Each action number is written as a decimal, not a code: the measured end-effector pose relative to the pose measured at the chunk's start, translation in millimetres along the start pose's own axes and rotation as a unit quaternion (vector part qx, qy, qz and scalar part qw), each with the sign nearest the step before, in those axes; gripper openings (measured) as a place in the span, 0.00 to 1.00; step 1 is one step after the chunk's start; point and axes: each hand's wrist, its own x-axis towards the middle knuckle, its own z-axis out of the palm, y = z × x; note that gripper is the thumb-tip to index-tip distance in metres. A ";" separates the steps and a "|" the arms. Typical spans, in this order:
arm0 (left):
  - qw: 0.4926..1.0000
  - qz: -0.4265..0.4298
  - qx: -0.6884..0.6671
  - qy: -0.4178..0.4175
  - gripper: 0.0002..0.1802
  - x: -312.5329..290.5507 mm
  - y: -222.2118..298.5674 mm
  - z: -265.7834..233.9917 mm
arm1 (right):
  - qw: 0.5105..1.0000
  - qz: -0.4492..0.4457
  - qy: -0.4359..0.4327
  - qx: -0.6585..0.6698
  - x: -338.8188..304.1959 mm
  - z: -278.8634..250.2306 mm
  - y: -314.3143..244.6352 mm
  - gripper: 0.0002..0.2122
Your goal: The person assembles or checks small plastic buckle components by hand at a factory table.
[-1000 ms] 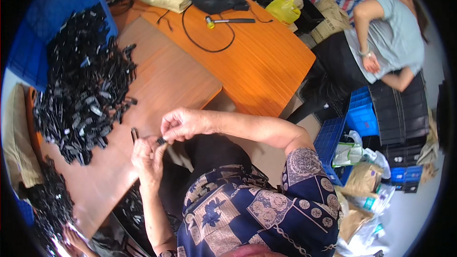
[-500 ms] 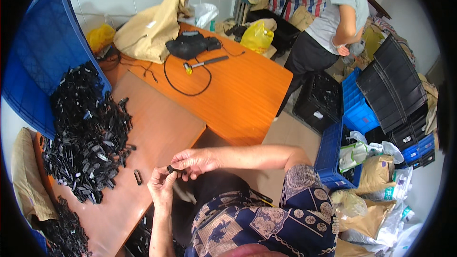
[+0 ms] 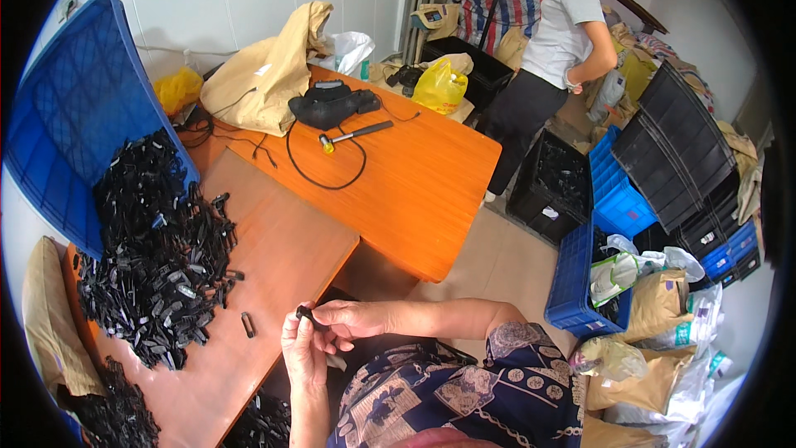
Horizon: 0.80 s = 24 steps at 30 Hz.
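Between both my hands is a small black plastic part [image 3: 306, 314], held just off the table's right edge. My left hand [image 3: 302, 353] pinches it from the near side, thumb and fingers closed. The fingertips of my right hand [image 3: 352, 318] grip it from the right, with the other fingers curled. What kind of part it is cannot be made out. One similar elongated black part [image 3: 248, 325] lies alone on the brown tabletop [image 3: 269, 261], left of my hands. Beyond it spreads a large heap of small black parts [image 3: 170, 282], spilling from a tipped blue crate [image 3: 62, 116].
On the orange table [image 3: 414, 199] are a hammer [image 3: 356, 134], a black device [image 3: 332, 102] with a cable, and a brown sack [image 3: 261, 83]. A person [image 3: 551, 58] stands behind it. Crates [image 3: 572, 282] and bags [image 3: 655, 307] crowd the right. More black parts [image 3: 116, 411] lie at near left.
My view has tilted and shifted a little. Both hands still hold the black part, now slightly lower and farther right in view. The person behind has straightened, and their arm has lowered.
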 end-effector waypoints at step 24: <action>0.857 0.130 0.314 0.386 0.15 -52.2 94.0 -138.4 | 0.635 -0.145 -0.015 -0.758 132.1 -5.9 -17.0 0.10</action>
